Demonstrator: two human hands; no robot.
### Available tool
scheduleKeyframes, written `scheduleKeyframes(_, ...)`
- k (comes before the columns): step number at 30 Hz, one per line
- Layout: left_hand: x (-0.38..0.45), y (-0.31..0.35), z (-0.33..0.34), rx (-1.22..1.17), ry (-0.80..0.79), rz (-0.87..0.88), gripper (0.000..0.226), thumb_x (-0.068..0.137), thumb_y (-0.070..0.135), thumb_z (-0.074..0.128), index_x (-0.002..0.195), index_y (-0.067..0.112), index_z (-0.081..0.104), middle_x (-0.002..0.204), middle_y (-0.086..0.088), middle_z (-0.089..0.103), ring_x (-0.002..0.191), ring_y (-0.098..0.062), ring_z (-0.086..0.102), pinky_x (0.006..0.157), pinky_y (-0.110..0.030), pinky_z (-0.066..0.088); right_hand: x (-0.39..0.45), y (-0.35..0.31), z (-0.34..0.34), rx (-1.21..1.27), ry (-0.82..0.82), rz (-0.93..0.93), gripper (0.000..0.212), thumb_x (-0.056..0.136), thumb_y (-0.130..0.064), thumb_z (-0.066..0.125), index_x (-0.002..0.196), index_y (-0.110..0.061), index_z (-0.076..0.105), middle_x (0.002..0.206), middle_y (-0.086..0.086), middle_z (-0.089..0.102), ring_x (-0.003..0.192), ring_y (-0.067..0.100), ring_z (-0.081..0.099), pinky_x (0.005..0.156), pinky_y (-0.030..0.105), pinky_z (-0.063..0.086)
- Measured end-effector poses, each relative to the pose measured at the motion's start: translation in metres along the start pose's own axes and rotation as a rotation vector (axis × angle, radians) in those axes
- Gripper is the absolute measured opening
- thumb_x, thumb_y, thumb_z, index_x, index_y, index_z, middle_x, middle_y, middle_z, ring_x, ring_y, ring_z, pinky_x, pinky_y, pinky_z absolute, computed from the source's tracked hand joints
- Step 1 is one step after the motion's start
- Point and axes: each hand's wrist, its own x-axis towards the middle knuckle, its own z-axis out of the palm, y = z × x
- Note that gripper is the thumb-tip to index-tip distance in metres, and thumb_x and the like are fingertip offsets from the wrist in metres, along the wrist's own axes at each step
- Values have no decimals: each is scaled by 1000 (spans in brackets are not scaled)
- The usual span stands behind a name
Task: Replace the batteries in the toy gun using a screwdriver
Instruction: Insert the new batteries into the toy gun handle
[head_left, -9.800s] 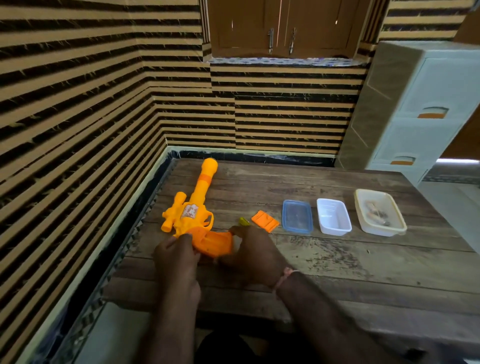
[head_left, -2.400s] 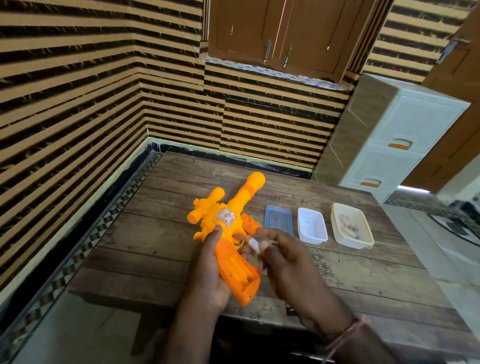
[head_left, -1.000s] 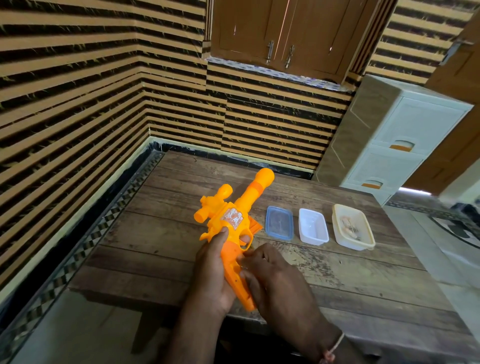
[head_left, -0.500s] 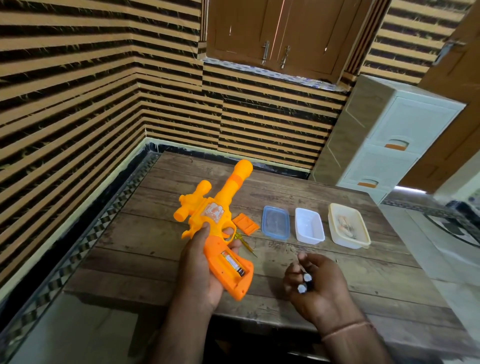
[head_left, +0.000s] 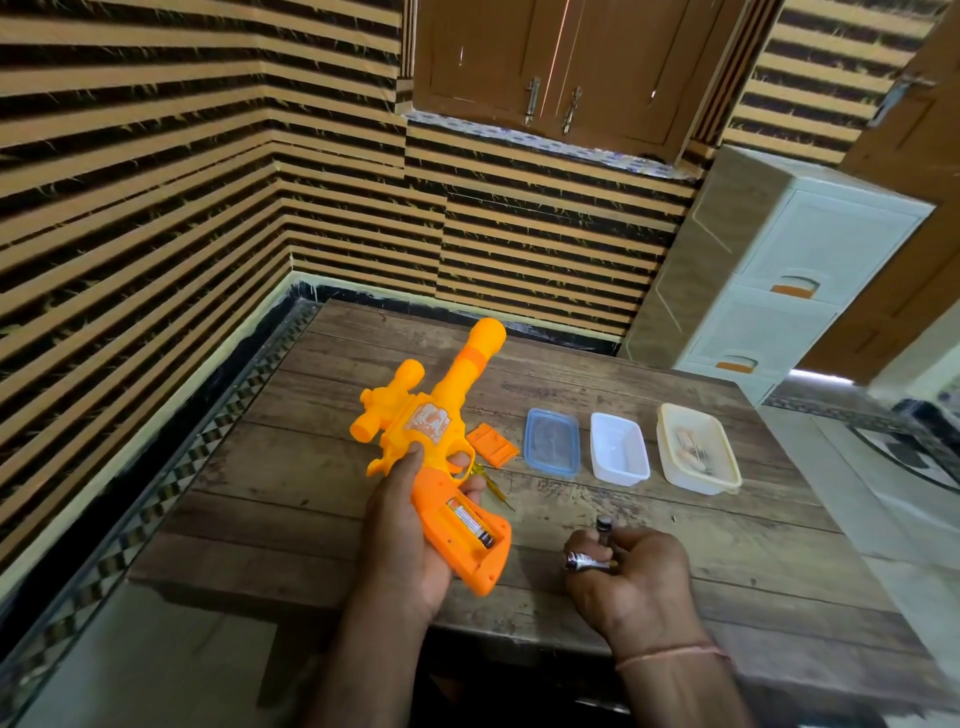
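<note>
One head-worn wide-angle view looks forward and down, close over the brown plank-patterned wooden table (head_left: 649, 525). It faces the striped room corner.

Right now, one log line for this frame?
left hand: holds gun, compartment open, one battery inside | right hand: holds two batteries | cover, screwdriver: on table

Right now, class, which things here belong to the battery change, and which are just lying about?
Belonging to the job:
toy gun
battery in the grip
batteries in the right hand
battery cover
screwdriver

Lying about:
blue-rimmed tub
white tub
cream tub
drawer unit
</note>
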Motion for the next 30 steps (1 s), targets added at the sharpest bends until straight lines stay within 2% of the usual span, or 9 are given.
scheduleKeyframes(6, 0, -2, 1, 7, -18, -5, 38, 97, 37, 52, 124, 13, 63, 92, -11, 74, 74, -25, 71, 72, -38, 52, 7, 9, -5, -170, -71, -100, 21, 81, 8, 28, 78, -9, 40, 64, 5, 34, 32, 8, 32, 33, 10, 24)
scheduleKeyframes(10, 0, -3, 1, 16, -13, -11, 41, 97, 38, 52, 126, 11, 61, 92, -10, 73, 73, -24, 71, 73, -39, 52, 1, 14, -5, -308, -143, -126, 18, 64, 3, 40, 76, -11, 43, 62, 5, 37, 37, 8, 34, 34, 14, 21)
scheduleKeyframes(13, 1, -4, 0, 21, -11, -16, 42, 97, 39, 52, 127, 11, 60, 91, -10, 74, 72, -23, 72, 71, -38, 52, -5, 14, -5, -307, -178, -90, 13, 65, -2, 42, 76, -8, 46, 66, 7, 46, 47, 10, 39, 30, 12, 22)
scheduleKeyframes(16, 1, -3, 1, 27, -17, -16, 43, 97, 39, 52, 128, 12, 60, 91, -9, 74, 71, -22, 72, 70, -37, 52, -4, 15, -7, -282, -219, -36, 8, 79, -3, 41, 82, -10, 45, 68, 7, 49, 41, 10, 44, 27, 13, 24)
scheduleKeyframes(19, 0, -3, 0, 23, -9, -19, 42, 97, 39, 52, 127, 12, 61, 92, -10, 74, 73, -24, 72, 69, -37, 53, -4, 18, -8, -313, -232, -77, 15, 92, 2, 37, 88, -9, 46, 73, 9, 50, 37, 7, 45, 27, 13, 24)
scheduleKeyframes(23, -1, -2, 0, 39, -8, -10, 41, 97, 38, 51, 127, 11, 61, 92, -10, 74, 73, -24, 72, 70, -37, 52, -15, 25, -4, -570, -365, -304, 4, 95, -9, 54, 94, -6, 52, 79, 13, 58, 39, 7, 41, 30, 16, 27)
scheduleKeyframes(25, -1, -2, 0, 49, -22, 2, 41, 97, 38, 51, 128, 12, 60, 94, -11, 74, 73, -24, 72, 71, -38, 52, -24, 28, -2, -772, -384, -539, 18, 89, -16, 66, 94, -4, 53, 78, 18, 66, 38, 10, 40, 34, 17, 27)
scheduleKeyframes(28, -2, -1, 0, 19, -70, -13, 45, 96, 42, 49, 129, 13, 60, 99, -12, 73, 79, -26, 70, 75, -41, 52, -41, 34, 1, -952, -458, -827, 24, 78, -14, 76, 86, -3, 56, 61, 20, 60, 41, 17, 40, 36, 17, 30)
scheduleKeyframes(30, -4, 2, 0, -12, -106, -45, 48, 94, 46, 49, 121, 9, 64, 92, -14, 70, 76, -26, 68, 73, -42, 54, -49, 41, 1, -973, -540, -935, 23, 71, -10, 80, 79, -3, 59, 53, 10, 54, 43, 14, 44, 38, 18, 36)
